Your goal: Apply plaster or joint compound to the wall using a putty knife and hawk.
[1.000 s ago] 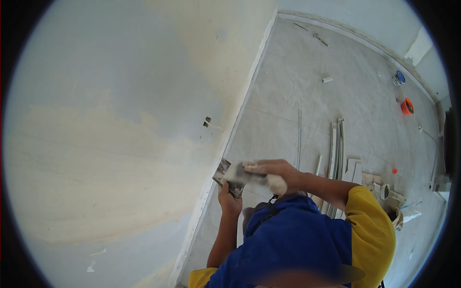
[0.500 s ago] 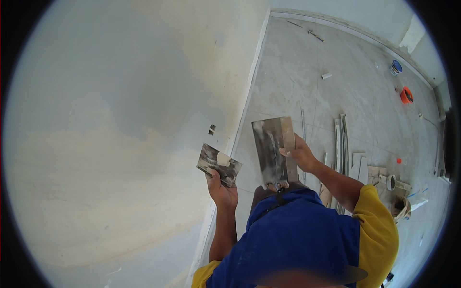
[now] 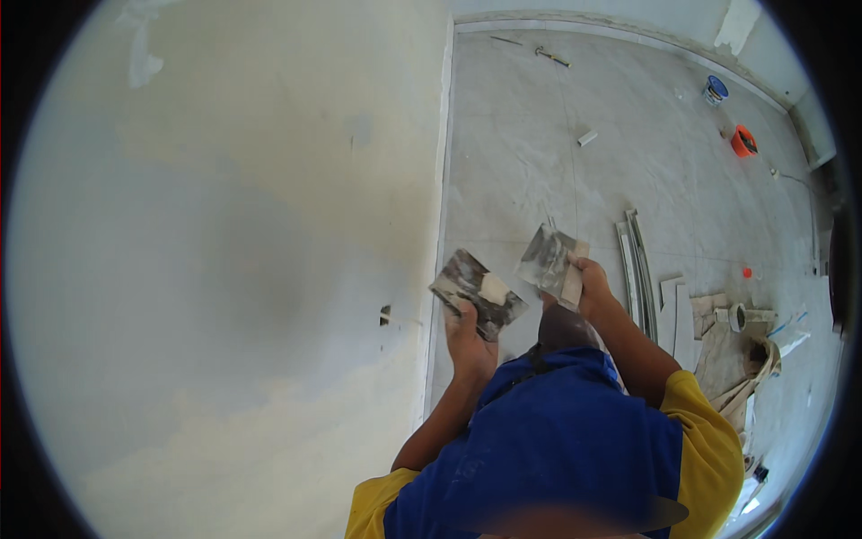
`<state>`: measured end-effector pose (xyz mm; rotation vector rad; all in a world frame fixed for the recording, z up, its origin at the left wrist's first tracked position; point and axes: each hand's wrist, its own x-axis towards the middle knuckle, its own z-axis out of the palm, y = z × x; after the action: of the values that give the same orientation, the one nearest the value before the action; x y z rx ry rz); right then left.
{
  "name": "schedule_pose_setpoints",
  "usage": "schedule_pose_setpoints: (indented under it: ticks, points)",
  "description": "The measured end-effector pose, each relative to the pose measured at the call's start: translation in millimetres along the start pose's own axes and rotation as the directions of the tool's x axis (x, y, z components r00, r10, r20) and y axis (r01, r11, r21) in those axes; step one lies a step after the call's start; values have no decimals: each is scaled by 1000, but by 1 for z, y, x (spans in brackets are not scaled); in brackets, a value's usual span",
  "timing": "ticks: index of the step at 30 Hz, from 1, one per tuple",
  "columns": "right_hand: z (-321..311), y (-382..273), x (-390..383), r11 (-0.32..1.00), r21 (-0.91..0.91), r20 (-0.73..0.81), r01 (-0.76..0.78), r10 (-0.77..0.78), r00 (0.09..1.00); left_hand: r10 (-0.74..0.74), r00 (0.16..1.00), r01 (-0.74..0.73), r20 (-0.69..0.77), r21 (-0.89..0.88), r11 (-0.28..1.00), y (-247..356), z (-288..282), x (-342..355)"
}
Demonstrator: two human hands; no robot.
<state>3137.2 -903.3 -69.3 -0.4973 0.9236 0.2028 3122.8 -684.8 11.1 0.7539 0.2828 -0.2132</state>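
Observation:
My left hand (image 3: 473, 346) is closed round a smeared steel plastering trowel (image 3: 469, 274), its flat face up, with a pale lump of filler (image 3: 493, 287) near its right side. To the right of it, my right hand (image 3: 593, 286) grips a wider finishing trowel (image 3: 541, 258) by its light-coloured back edge. That blade is tilted and streaked with grey filler. A small gap lies between the two blades, and both are in front of my body, away from the wall (image 3: 224, 269). The handle sides of both tools are hidden.
A small dark cut-out (image 3: 385, 315) sits in the patchy wall at left. On the tiled floor lie a hammer (image 3: 552, 57), a short white piece (image 3: 587, 138) and metal profiles (image 3: 637, 269). A blue bucket (image 3: 716, 91) and an orange bucket (image 3: 743, 142) stand far right, cardboard scraps (image 3: 718, 346) nearer.
My left hand has moved right with its trowel, away from the wall. The right trowel has tilted, so its face looks shorter, and the blades are closer together. The view has shifted.

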Motion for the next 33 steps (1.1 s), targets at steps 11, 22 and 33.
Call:
schedule_pose_setpoints:
  ticks: [11,22,33]
  points:
    - [120,-169,54,943,-160,413,-292,333,848,448,213,-962,869,267,-60,-34,61,217]
    - [269,-280,184,35,-253,904,967,-346,249,-128,970,143,-205,62,988,-22,103,433]
    - [324,-418,340,-267,-770,613,580,-563,554,-243,934,260,263,-30,965,44,240,658]
